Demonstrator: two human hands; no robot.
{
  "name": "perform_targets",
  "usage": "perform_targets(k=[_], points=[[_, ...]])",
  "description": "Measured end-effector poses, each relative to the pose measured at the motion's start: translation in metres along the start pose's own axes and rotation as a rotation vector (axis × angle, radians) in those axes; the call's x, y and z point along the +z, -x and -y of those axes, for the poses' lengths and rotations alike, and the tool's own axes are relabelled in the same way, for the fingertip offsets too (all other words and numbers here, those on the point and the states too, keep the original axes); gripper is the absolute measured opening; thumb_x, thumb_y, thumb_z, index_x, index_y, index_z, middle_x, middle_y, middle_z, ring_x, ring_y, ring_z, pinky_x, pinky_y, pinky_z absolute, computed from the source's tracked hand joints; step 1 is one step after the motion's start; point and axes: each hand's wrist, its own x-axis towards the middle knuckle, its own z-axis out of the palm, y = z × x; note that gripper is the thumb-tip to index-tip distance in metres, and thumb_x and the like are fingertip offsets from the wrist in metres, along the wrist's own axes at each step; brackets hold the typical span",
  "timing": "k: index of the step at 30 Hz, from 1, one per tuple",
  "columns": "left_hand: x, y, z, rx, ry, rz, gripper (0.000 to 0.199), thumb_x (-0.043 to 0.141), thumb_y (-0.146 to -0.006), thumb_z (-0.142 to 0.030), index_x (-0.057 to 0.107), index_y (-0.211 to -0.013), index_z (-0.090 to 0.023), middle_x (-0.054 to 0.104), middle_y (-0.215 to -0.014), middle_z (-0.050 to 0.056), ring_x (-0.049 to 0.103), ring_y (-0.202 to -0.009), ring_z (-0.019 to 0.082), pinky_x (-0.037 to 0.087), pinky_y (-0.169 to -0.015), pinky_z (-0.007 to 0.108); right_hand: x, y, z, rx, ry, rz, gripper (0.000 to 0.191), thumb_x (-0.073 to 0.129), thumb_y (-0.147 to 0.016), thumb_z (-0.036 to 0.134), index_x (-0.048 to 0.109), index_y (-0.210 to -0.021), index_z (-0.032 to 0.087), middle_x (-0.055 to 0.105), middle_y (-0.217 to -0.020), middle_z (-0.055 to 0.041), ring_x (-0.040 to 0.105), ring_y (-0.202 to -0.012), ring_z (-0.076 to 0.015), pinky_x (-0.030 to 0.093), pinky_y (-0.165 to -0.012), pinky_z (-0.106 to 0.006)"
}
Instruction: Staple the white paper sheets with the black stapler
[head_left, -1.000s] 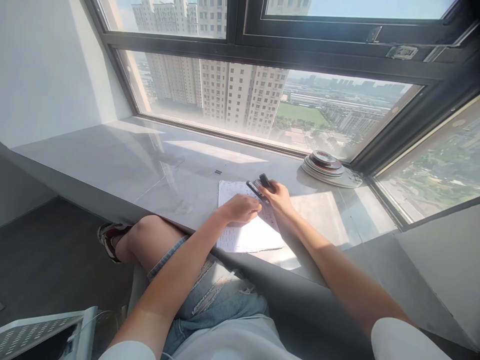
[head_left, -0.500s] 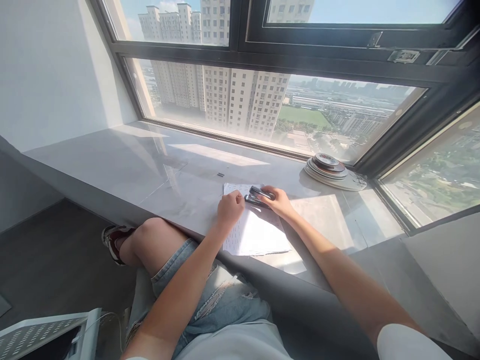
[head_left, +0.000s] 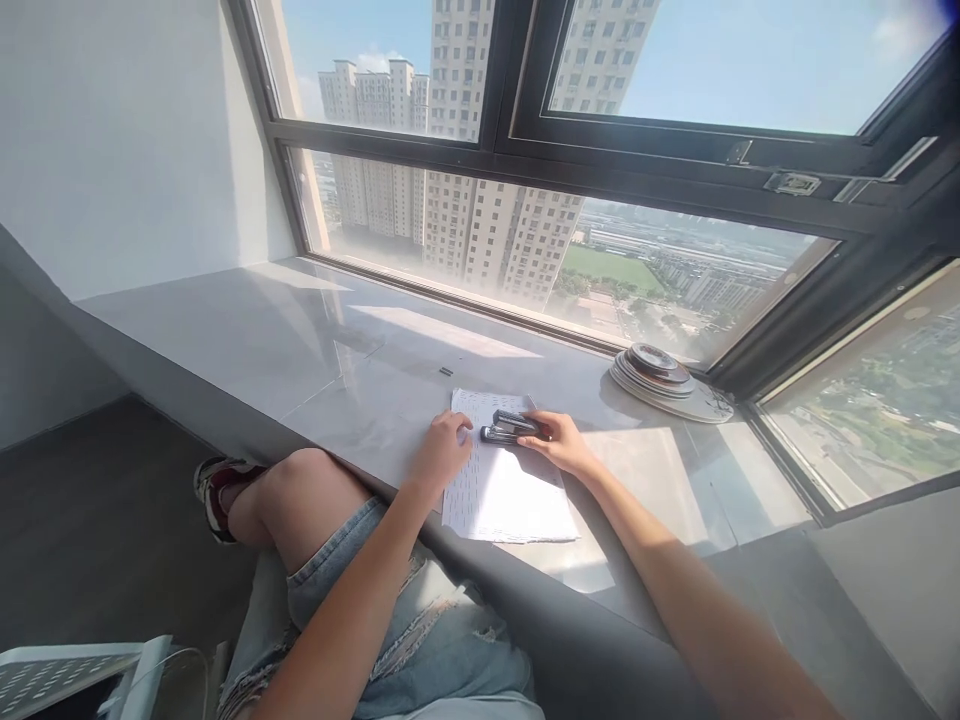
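My right hand is closed on the rear end of a black stapler, its thumb below and fingers on top. The stapler's front points left, and a gap shows between its upper arm and base. It is over the upper part of a stack of printed white paper on the sill. My left hand is at the paper's left edge, just left of the stapler's front. Its fingers are curled, with a gap between thumb and forefinger where white shows; I make out nothing held there.
Two small dark strips, perhaps staples, lie on the grey sill beyond the paper. A stack of plates or discs stands at the right by the window. A white perforated rack is at lower left.
My left hand has drawn slightly left from the stapler's front, and its fingers have loosened from a closed shape. The stapler stays in my right hand. The camera view has tilted up.
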Motion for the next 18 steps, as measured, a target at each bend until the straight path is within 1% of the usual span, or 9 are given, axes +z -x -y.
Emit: perform_targets(k=[2, 5, 7, 9, 11, 14, 18], points=[[-0.006, 0.006, 0.003, 0.022, -0.01, 0.009, 0.022, 0.066, -0.083, -0.009, 0.066, -0.103, -0.02, 0.067, -0.108, 0.008, 0.062, -0.105, 0.025, 0.05, -0.093, 0.038, 0.002, 0.001, 0.004, -0.018, 0.002, 0.055, 0.049, 0.08, -0.079, 0.048, 0.075, -0.115, 0.016, 0.075, -0.094, -0.0064, 0.064, -0.076, -0.0214, 0.051, -0.069, -0.032], [-0.017, 0.012, 0.006, 0.058, 0.008, 0.11, 0.031, 0.072, -0.083, -0.018, 0.064, -0.112, -0.021, 0.067, -0.115, 0.01, 0.06, -0.113, 0.029, 0.049, -0.097, 0.042, 0.004, 0.003, 0.01, -0.032, 0.01, 0.11, 0.049, 0.081, -0.079, 0.051, 0.076, -0.114, 0.017, 0.075, -0.091, -0.0059, 0.062, -0.074, -0.0207, 0.05, -0.068, -0.032], [-0.024, 0.014, 0.007, 0.114, 0.004, 0.181, 0.033, 0.073, -0.085, -0.023, 0.062, -0.116, -0.021, 0.066, -0.118, 0.01, 0.059, -0.116, 0.03, 0.048, -0.099, 0.044, 0.005, 0.003, 0.012, -0.032, 0.014, 0.122, 0.049, 0.08, -0.079, 0.052, 0.076, -0.113, 0.017, 0.075, -0.091, -0.0063, 0.062, -0.074, -0.0206, 0.051, -0.069, -0.033], [-0.028, 0.015, 0.008, 0.188, -0.026, 0.206, 0.031, 0.07, -0.087, -0.023, 0.062, -0.117, -0.021, 0.066, -0.119, 0.01, 0.058, -0.117, 0.029, 0.048, -0.1, 0.044, 0.006, 0.003, 0.012, -0.026, -0.018, 0.14, 0.049, 0.079, -0.081, 0.052, 0.075, -0.115, 0.017, 0.075, -0.097, -0.0077, 0.064, -0.079, -0.0221, 0.052, -0.073, -0.034], [-0.03, 0.017, 0.008, 0.242, -0.06, 0.195, 0.03, 0.066, -0.091, -0.024, 0.06, -0.12, -0.021, 0.065, -0.12, 0.009, 0.057, -0.117, 0.029, 0.048, -0.1, 0.045, 0.005, 0.003, 0.01, -0.018, -0.13, 0.195, 0.05, 0.076, -0.084, 0.051, 0.072, -0.12, 0.017, 0.074, -0.108, -0.01, 0.067, -0.091, -0.0254, 0.054, -0.081, -0.037], [-0.031, 0.022, 0.007, 0.267, -0.096, 0.183, 0.033, 0.062, -0.094, -0.024, 0.058, -0.127, -0.022, 0.064, -0.123, 0.009, 0.055, -0.12, 0.029, 0.048, -0.101, 0.045, 0.001, 0.003, 0.007, -0.014, -0.387, 0.269, 0.049, 0.072, -0.087, 0.046, 0.069, -0.127, 0.018, 0.071, -0.123, -0.0123, 0.066, -0.108, -0.029, 0.053, -0.094, -0.042], [-0.032, 0.024, 0.005, 0.292, -0.104, 0.216, 0.03, 0.051, -0.101, -0.026, 0.057, -0.131, -0.024, 0.062, -0.129, 0.009, 0.054, -0.124, 0.027, 0.047, -0.103, 0.044, -0.005, 0.001, 0.006, -0.03, -0.608, 0.317, 0.049, 0.069, -0.082, 0.038, 0.07, -0.127, 0.018, 0.07, -0.128, -0.013, 0.064, -0.115, -0.0314, 0.048, -0.103, -0.047]])
